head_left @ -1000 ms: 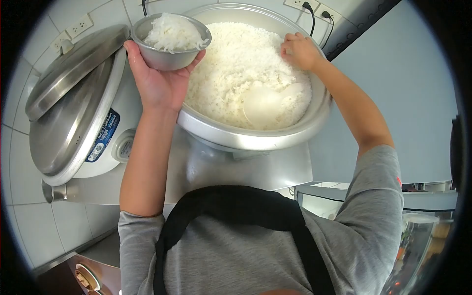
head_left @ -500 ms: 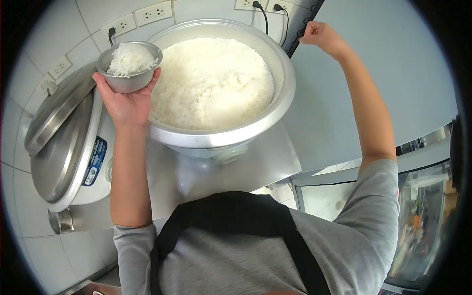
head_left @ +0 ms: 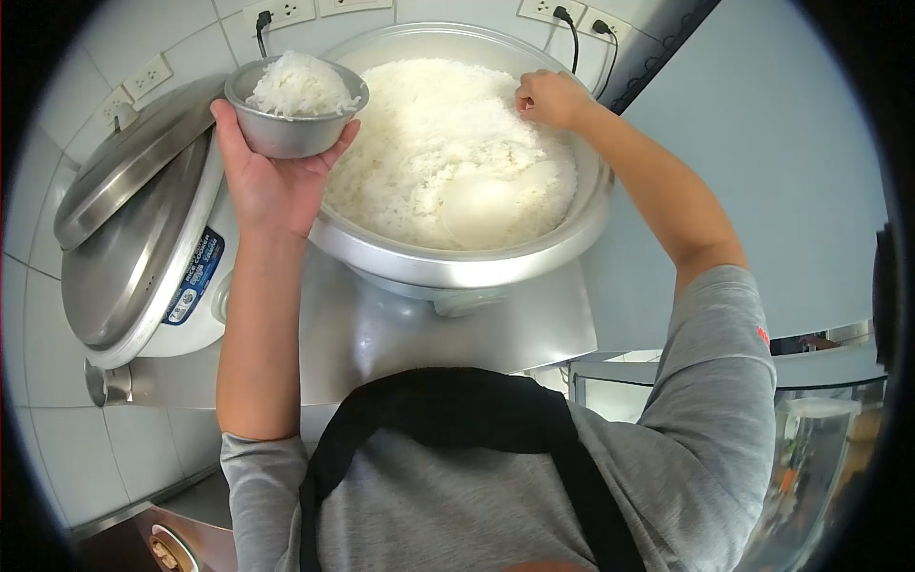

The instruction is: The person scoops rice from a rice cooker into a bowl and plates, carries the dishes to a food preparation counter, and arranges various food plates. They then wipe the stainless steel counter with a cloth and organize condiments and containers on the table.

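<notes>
My left hand [head_left: 276, 181] holds up a metal bowl [head_left: 295, 132] from beneath, with white rice [head_left: 303, 86] heaped above its rim. To its right stands a large round cooker [head_left: 448, 265] nearly full of rice [head_left: 429, 114]. Over the right back part of that rice is my right hand [head_left: 553, 98], its fingers curled together; whether anything is between them is too small to tell. A pale scoop [head_left: 481, 205] lies on the rice near the front of the cooker.
At the left stands a second rice cooker [head_left: 205, 276] with two metal lids [head_left: 138, 162] leaning on it. Both cookers are on a metal table [head_left: 429, 334]. Plugs and cords [head_left: 572, 38] run along the wall behind. A grey panel [head_left: 753, 191] bounds the right side.
Half a second ago my right hand was beyond the cooker's right edge, over the grey panel; now it is back over the rice. My left hand still holds the bowl.
</notes>
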